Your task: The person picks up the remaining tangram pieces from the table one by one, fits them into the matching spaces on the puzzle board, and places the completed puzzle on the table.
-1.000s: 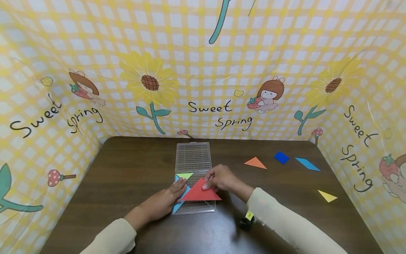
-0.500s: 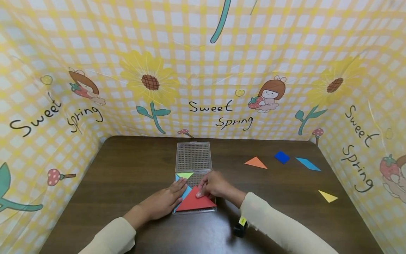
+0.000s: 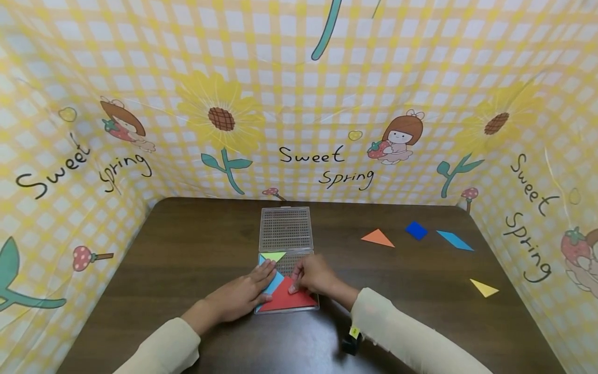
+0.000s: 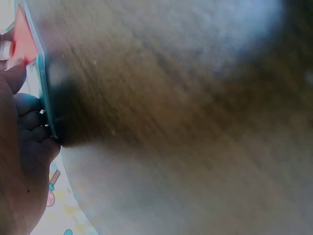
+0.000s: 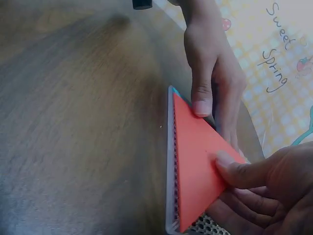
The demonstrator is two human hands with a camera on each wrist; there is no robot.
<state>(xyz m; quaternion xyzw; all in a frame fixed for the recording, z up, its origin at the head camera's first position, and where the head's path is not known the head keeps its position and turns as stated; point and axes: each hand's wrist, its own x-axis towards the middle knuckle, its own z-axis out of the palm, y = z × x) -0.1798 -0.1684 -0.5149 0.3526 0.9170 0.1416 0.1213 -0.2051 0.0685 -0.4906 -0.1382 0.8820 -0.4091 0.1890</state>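
Observation:
A clear hinged plastic box lies unfolded, its far half (image 3: 286, 228) bare and its near half (image 3: 288, 264) partly covered by flat coloured pieces. My right hand (image 3: 316, 275) pinches a large red triangle (image 3: 286, 299) near its top corner, thumb on the upper face. In the right wrist view the red triangle (image 5: 193, 156) lies along the box's near edge, slightly inside the rim. My left hand (image 3: 238, 297) rests with extended fingers on a blue triangle (image 3: 274, 283), its thumb touching the red piece's left side. A light green triangle (image 3: 273, 256) sits at the near half's upper left.
To the right on the brown table (image 3: 196, 234) lie an orange triangle (image 3: 379, 238), a dark blue square (image 3: 416, 230), a light blue parallelogram (image 3: 455, 240) and a yellow triangle (image 3: 484, 287). A black device (image 3: 350, 344) hangs by my right wrist. A printed cloth (image 3: 299, 104) surrounds the table.
My right hand has brought the red triangle down toward me and a little left, from above the box to its near edge. The left hand has stayed in place.

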